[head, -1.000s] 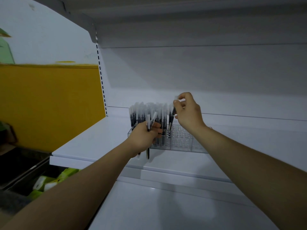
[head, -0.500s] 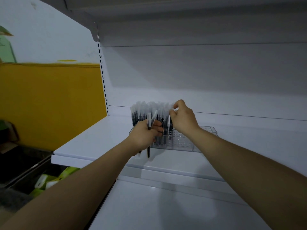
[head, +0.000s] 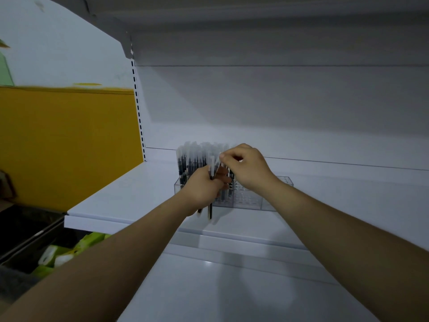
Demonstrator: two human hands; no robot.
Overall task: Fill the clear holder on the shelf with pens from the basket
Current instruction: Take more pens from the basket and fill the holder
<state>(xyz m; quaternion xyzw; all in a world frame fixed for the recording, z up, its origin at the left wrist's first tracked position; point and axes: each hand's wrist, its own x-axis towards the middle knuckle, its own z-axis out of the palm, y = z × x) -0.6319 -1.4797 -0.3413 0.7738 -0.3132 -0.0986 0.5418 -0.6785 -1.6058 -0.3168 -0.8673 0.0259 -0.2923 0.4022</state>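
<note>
Behind both hands (head: 204, 189) (head: 250, 168), pens (head: 188, 159) crowd the clear holder's (head: 249, 201) left end.

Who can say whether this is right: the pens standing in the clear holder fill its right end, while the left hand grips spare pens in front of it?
One slip. The head view shows the standing pens filling the left end of the clear holder, not its right; the left hand does grip spare pens in front of it.
</note>
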